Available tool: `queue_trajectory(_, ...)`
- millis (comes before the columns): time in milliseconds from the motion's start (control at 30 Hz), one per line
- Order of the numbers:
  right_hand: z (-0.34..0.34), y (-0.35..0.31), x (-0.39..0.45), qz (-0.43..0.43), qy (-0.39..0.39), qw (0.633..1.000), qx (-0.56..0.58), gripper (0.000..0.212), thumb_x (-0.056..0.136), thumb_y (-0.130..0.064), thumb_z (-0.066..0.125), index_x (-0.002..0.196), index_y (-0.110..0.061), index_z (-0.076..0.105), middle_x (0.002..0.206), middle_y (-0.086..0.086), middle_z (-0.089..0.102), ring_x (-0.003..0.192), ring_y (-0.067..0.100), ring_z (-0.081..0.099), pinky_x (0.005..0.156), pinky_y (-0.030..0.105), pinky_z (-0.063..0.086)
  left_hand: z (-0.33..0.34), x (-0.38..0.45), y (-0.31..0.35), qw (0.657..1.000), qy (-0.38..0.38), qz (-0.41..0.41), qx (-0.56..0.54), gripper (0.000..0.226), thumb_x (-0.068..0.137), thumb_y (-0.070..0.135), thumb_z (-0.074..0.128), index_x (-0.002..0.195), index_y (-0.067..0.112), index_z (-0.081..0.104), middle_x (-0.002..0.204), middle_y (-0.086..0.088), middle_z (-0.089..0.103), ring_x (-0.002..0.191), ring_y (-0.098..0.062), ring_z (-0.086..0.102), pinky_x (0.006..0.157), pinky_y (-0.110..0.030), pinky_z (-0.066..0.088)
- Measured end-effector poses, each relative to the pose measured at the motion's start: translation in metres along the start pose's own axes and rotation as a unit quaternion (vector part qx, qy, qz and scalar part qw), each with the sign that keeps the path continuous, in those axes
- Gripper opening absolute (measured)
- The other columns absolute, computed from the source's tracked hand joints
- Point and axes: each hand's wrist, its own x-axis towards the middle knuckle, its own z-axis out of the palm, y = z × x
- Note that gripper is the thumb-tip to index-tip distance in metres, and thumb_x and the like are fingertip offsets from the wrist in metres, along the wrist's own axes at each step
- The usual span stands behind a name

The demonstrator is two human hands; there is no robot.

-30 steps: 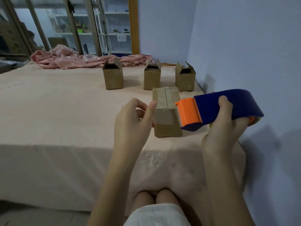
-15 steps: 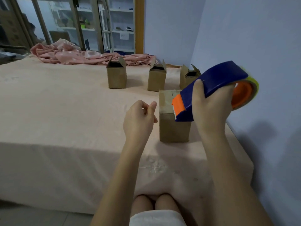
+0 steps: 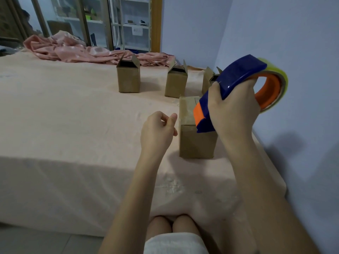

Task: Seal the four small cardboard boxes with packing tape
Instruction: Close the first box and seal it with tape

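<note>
A small cardboard box (image 3: 196, 142) with its flaps down and tape across its top stands near me on the bed. My right hand (image 3: 233, 110) grips a blue and orange tape dispenser (image 3: 244, 79) holding a yellowish tape roll, its orange nose tilted down at the box's top right edge. Just left of the box, my left hand (image 3: 157, 131) hovers with fingers loosely curled, holding nothing. Three more boxes stand in a row behind with flaps up: left (image 3: 128, 77), middle (image 3: 176, 82), and right (image 3: 209, 81), the last partly hidden by the dispenser.
The boxes stand on a bed with a peach sheet (image 3: 73, 116). A crumpled pink blanket (image 3: 73, 49) lies along the far edge. A blue wall (image 3: 293, 43) runs close on the right. My knees (image 3: 172, 224) sit below the bed's near edge.
My right hand swung the dispenser up from lying level beside the box to a steep tilt with its nose on the box top. My left hand let go of the box and drew back.
</note>
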Motion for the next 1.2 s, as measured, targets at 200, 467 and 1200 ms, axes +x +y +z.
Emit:
queue_trajectory(200,0.002,0.001,-0.001,0.007,-0.029,0.999,-0.037,0.043,0.089,-0.030,0.058,0.122,-0.008,0.041,0.109,0.006,0.060,0.091,0.015,0.057,0.070,0.023,0.043,0.003,0.000,-0.003,0.999,-0.022,-0.017,-0.017,0.035,0.095,0.035,0.051,0.067,0.015,0.049,0.051,0.005,0.060,0.046,-0.009,0.050,0.056,-0.026,0.040)
queue_trajectory(467,0.010,0.001,0.003,0.005,-0.047,0.994,-0.100,0.047,0.089,-0.032,0.055,0.126,-0.008,0.038,0.114,0.007,0.059,0.098,0.018,0.058,0.071,0.023,0.040,0.016,-0.011,-0.012,0.992,-0.052,-0.070,-0.094,0.037,0.096,0.042,0.046,0.072,0.013,0.051,0.045,0.008,0.059,0.032,-0.005,0.047,0.049,-0.024,0.039)
queue_trajectory(1200,0.005,0.007,0.002,0.039,-0.046,0.996,-0.065,0.041,0.090,-0.031,0.053,0.122,-0.008,0.040,0.110,0.006,0.060,0.094,0.019,0.059,0.069,0.024,0.040,0.053,-0.078,-0.034,0.984,-0.065,0.041,-0.160,0.079,0.086,0.020,0.062,0.148,0.033,0.015,0.147,0.016,0.034,0.130,-0.002,0.040,0.099,-0.017,0.042)
